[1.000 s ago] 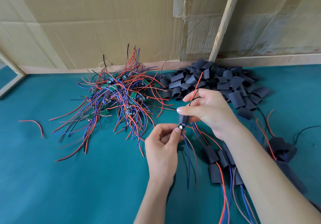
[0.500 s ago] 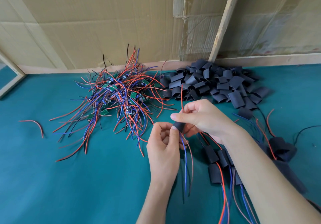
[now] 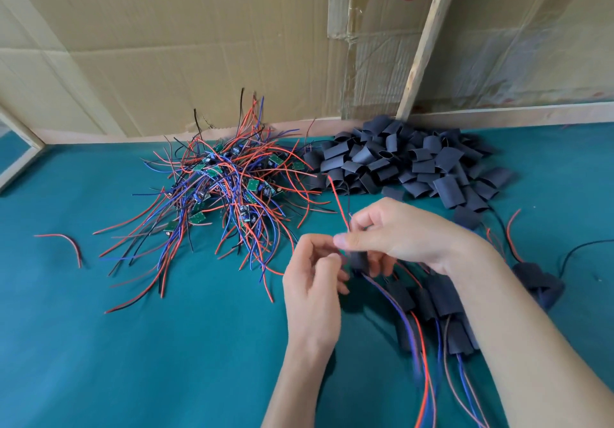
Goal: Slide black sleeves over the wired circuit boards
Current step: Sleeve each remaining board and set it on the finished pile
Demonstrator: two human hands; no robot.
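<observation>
My right hand pinches a black sleeve from above, just over the green table. A red wire sticks up out of that grip, and blue and red wires trail down toward me, blurred. My left hand has its fingers curled, with thumb and forefinger closed at the sleeve's left edge. The board inside is hidden. A tangle of bare wired circuit boards lies at the back left. Beside it, at the back right, lies a heap of empty black sleeves.
Several sleeved boards lie under my right forearm. A loose red wire lies far left. A dark clump of sleeves sits at the right. Cardboard sheets and a leaning wooden slat close off the back of the green table.
Both hands have sunk toward the table and shifted slightly right. The sleeve has slid down over the board, whose metal tip no longer shows below it. The trailing wires swung right.
</observation>
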